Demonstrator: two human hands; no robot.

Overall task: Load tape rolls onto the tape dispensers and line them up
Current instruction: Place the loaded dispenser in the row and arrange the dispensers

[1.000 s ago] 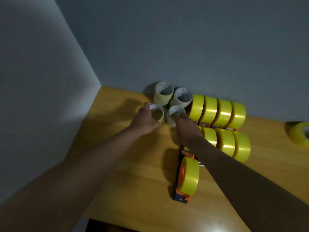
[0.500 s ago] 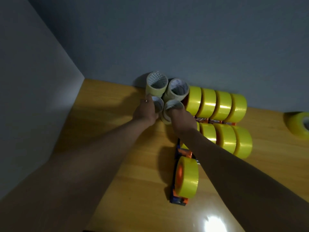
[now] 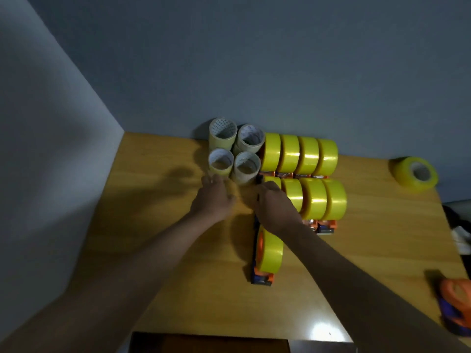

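Table (image 3: 158,250) carries two rows of loaded dispensers (image 3: 303,174) just right of the fingers, cores (image 3: 234,154) just beyond. Left hand (image 3: 214,200) relaxed, empty; right hand's (image 3: 275,207) grip indiscernible. Next, load the spare roll (image 3: 415,174), far right.

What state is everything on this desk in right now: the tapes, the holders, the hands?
Back row of dispensers: four, loaded with yellow tape, side by side at the wall.
Second row: four, loaded, side by side.
Lone dispenser: loaded, alone in front of the rows.
Cores: four, upright, clustered.
Loose roll: unloaded, at the desk's far right.
Spare dispenser: no roll visible, partly out of view.
Left hand: holds nothing.
Right hand: over the second row, grip unclear.
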